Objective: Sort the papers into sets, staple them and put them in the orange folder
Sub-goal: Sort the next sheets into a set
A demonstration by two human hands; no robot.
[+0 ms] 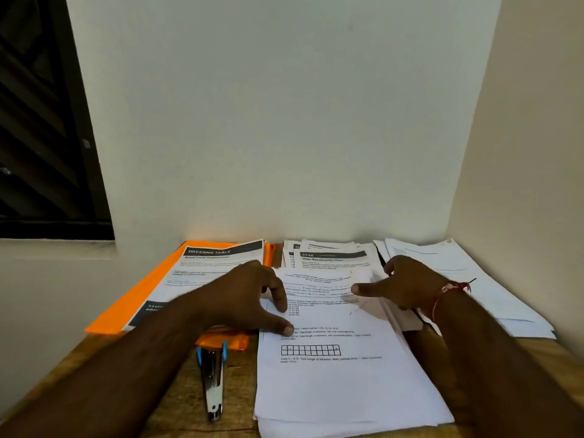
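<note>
- While your left hand (252,298) rests spread-fingered on the paper stack (341,390), its print is unreadable.
- Your right hand (407,287) sits at the stack's right edge; you cannot tell its grip.
- Left of the stack, a printed sheet (215,270) half covers the orange folder (126,311).

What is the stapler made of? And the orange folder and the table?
The stapler looks like shiny silver metal with blue plastic-looking sides. The orange folder seems thin matte card or plastic; I cannot tell which. The table looks like brown wood with grain lines.
</note>
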